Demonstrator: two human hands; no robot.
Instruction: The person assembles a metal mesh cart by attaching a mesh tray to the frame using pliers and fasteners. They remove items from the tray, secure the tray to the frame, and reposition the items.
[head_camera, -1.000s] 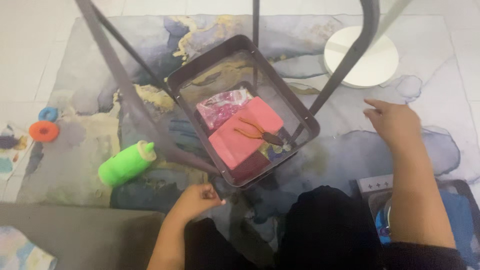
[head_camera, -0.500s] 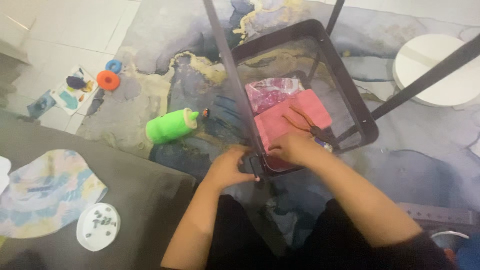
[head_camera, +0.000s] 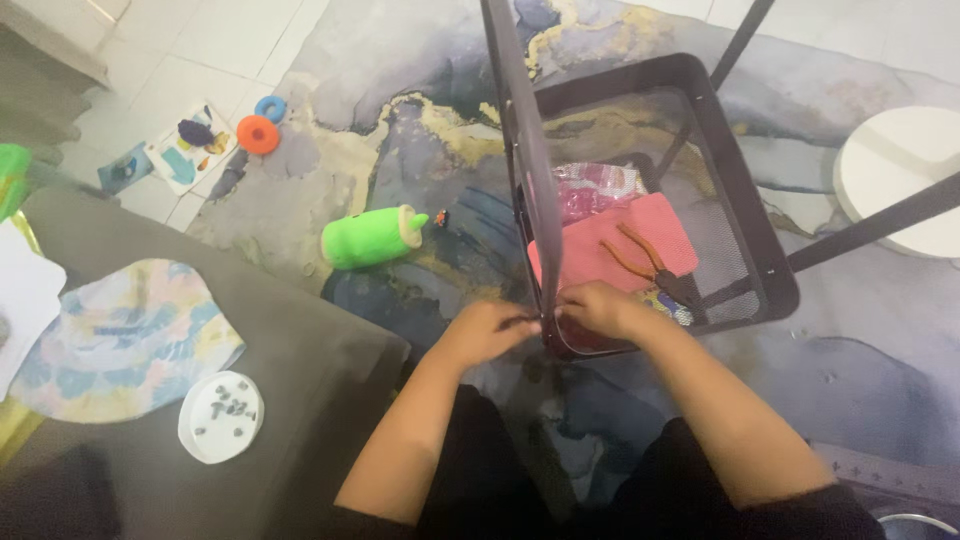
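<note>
Both hands meet at near corner of black mesh basket (head_camera: 740, 180) on rug: left hand (head_camera: 487, 332) and right hand (head_camera: 597, 307) pinch dark frame post (head_camera: 530, 180). Pliers (head_camera: 655, 262) lie inside on pink cloth (head_camera: 610, 245).

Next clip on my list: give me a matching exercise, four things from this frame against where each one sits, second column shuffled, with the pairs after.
Things:
1. Orange-handled pliers
2. Green plush bottle-shaped toy
3. White round lid with small dark screws
4. Orange foam ring

Places:
A. On the grey sofa surface, beside the pastel patterned cloth
B. On the pale tiled floor, next to a blue ring
C. On the pink pad inside the dark mesh basket
D. Lying on the marbled blue-and-gold rug, left of the basket

Pairs: 1-C, 2-D, 3-A, 4-B
</note>
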